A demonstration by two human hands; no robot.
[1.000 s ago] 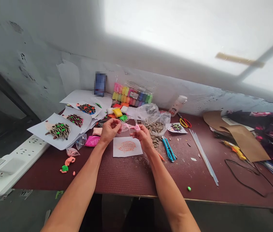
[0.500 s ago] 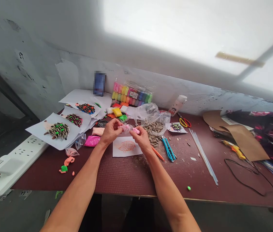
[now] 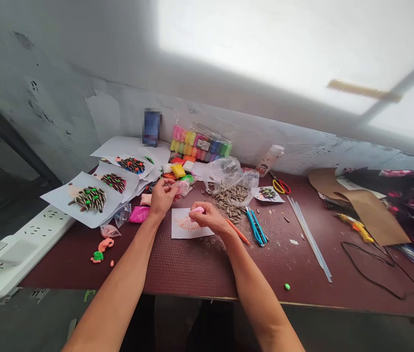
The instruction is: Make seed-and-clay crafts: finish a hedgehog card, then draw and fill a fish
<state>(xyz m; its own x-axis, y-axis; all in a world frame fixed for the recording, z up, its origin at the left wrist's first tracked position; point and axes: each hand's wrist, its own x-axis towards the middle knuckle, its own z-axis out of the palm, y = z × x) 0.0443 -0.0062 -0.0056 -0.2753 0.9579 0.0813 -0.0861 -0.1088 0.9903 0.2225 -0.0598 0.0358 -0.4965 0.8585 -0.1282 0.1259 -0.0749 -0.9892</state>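
Note:
My left hand [image 3: 163,195] is closed on a clear plastic wrapper [image 3: 184,187] with a pinkish tint, held above the table. Lower and to the right, my right hand [image 3: 210,218] pinches a lump of pink modelling clay [image 3: 198,210] over a white paper [image 3: 181,233]. An orange hedgehog drawing [image 3: 188,223] on that paper is partly hidden by my right hand. Just right of the hand lie an orange pen [image 3: 239,232] and a blue utility knife [image 3: 255,226]. Striped sunflower seeds [image 3: 232,195] spread behind it, partly under a clear plastic bag [image 3: 225,171].
Finished hedgehog pictures [image 3: 91,198] lie at the left, beside a power strip [image 3: 27,244]. Packs of coloured clay [image 3: 199,144] stand against the wall near a bottle [image 3: 271,159]. Scissors [image 3: 280,186], glue sticks [image 3: 309,239] and a yellow glue gun [image 3: 357,227] lie on the right.
My hands have moved apart. The right has come down over the drawing with the pink clay, while the left keeps the wrapper, shifted slightly left.

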